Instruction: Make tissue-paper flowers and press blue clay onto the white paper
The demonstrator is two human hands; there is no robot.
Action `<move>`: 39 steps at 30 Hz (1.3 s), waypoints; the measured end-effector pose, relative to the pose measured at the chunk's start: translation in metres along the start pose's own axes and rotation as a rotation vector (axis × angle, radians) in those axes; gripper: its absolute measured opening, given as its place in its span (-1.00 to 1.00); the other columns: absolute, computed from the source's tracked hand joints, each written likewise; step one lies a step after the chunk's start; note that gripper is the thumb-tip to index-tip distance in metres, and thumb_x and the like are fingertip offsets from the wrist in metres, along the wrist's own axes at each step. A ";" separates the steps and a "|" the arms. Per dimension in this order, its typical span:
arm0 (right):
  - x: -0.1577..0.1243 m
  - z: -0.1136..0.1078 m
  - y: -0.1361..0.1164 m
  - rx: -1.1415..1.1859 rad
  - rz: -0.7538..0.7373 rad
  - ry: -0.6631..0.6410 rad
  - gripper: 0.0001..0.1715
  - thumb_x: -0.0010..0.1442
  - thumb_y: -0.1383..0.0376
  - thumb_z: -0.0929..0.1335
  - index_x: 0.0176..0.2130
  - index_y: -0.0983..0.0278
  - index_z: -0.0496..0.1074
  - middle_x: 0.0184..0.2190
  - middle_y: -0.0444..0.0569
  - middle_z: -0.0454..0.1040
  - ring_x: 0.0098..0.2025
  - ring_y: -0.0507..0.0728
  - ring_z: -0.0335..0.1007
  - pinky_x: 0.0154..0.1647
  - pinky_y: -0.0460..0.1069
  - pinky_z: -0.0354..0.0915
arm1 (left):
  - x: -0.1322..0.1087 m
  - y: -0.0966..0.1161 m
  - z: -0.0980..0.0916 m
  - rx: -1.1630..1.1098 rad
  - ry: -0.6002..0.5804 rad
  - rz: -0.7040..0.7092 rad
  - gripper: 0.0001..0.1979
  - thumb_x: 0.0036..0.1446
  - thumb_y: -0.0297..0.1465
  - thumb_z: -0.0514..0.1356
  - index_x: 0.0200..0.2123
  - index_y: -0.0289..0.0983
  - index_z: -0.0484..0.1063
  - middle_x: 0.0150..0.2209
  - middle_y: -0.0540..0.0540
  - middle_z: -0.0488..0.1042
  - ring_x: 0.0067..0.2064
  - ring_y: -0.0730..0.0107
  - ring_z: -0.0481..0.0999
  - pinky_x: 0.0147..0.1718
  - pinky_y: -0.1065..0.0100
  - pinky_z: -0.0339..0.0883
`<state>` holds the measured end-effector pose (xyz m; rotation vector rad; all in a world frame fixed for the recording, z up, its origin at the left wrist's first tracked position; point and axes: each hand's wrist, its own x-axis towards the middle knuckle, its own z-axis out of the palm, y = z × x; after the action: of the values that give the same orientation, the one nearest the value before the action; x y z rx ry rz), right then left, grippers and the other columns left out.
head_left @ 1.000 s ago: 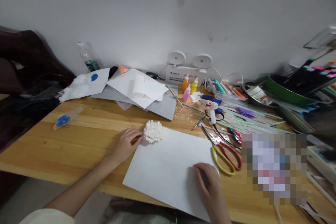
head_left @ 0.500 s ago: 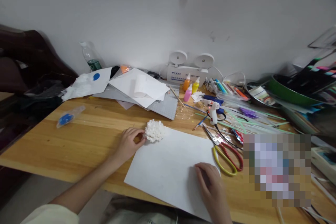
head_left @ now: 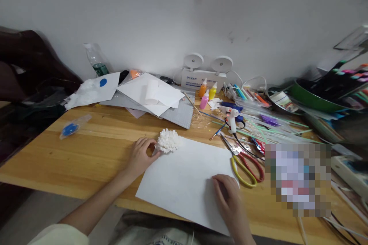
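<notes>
A white ball-like cluster of small ruffled pieces [head_left: 169,140] sits on the far left corner of a white sheet of paper [head_left: 186,176]. My left hand [head_left: 143,155] is at the left side of this cluster, thumb and index finger parted, their tips at its edge. The thumb tip lies by the paper's edge. On the right part of the sheet rests my right hand [head_left: 228,197], loosely curved, with a gap between thumb and index finger and nothing visible in it. Scissors [head_left: 244,166] with one yellow and one red handle lie just right of the sheet.
A white glue gun [head_left: 230,118] with a black cord stands beyond the scissors. Small paint bottles [head_left: 204,100], a grey cutting mat [head_left: 181,116] and stacked paper [head_left: 135,89] are at the back. Left lies a bag with something blue [head_left: 70,129]. Straws and pens crowd the right.
The whole view has shifted slightly. My left thumb and index finger look a little further apart at the white cluster. My right hand stays on the sheet.
</notes>
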<state>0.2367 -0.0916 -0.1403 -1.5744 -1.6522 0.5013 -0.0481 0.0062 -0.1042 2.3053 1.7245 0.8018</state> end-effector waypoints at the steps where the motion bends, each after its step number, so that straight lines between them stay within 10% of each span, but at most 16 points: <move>1: 0.000 0.000 0.000 0.003 0.001 -0.002 -0.87 0.16 0.28 0.23 -0.28 0.24 0.33 -0.32 0.02 0.38 -0.24 0.17 0.26 -0.20 0.10 0.20 | 0.000 0.001 -0.003 -0.002 0.008 0.001 -0.83 -0.04 -0.35 0.16 -0.32 -0.23 0.30 -0.30 -0.06 0.42 -0.20 0.26 0.34 -0.18 0.24 0.18; 14: -0.001 0.000 0.000 -0.015 -0.011 0.014 -0.87 0.15 0.27 0.24 -0.28 0.24 0.33 -0.33 0.02 0.39 -0.24 0.17 0.27 -0.22 0.10 0.22 | -0.006 0.004 -0.014 -0.117 -0.061 -0.068 -0.75 0.18 -0.33 -0.10 -0.26 -0.23 0.34 -0.24 -0.06 0.42 -0.14 0.32 0.35 -0.13 0.25 0.19; 21: 0.001 -0.001 -0.002 -0.026 -0.004 0.004 -0.87 0.16 0.27 0.23 -0.29 0.25 0.33 -0.34 0.03 0.39 -0.25 0.17 0.27 -0.22 0.10 0.22 | 0.008 0.010 -0.010 -0.055 -0.052 0.206 -0.69 0.16 -0.39 -0.05 -0.02 -0.23 0.24 0.00 -0.11 0.34 0.05 0.32 0.24 0.05 0.18 0.06; 28: 0.001 -0.001 -0.005 -0.039 0.005 0.013 -0.86 0.16 0.27 0.22 -0.30 0.25 0.34 -0.34 0.03 0.40 -0.25 0.17 0.28 -0.22 0.10 0.23 | 0.051 0.027 0.012 0.085 -0.289 0.349 -0.57 0.20 -0.33 -0.14 0.11 -0.32 0.11 0.15 -0.16 0.17 0.17 0.31 0.09 0.13 0.15 -0.08; 39: 0.004 0.001 -0.006 -0.022 0.012 0.018 -0.88 0.17 0.30 0.22 -0.30 0.24 0.32 -0.35 0.01 0.39 -0.27 0.16 0.29 -0.25 0.08 0.24 | 0.046 0.022 0.020 0.159 -0.331 0.406 -0.55 0.21 -0.37 -0.16 0.17 -0.27 -0.03 0.20 -0.16 0.06 0.21 0.26 0.00 0.13 0.09 -0.08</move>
<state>0.2326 -0.0880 -0.1356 -1.6011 -1.6406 0.4751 -0.0103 0.0454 -0.0970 2.7515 1.2406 0.3099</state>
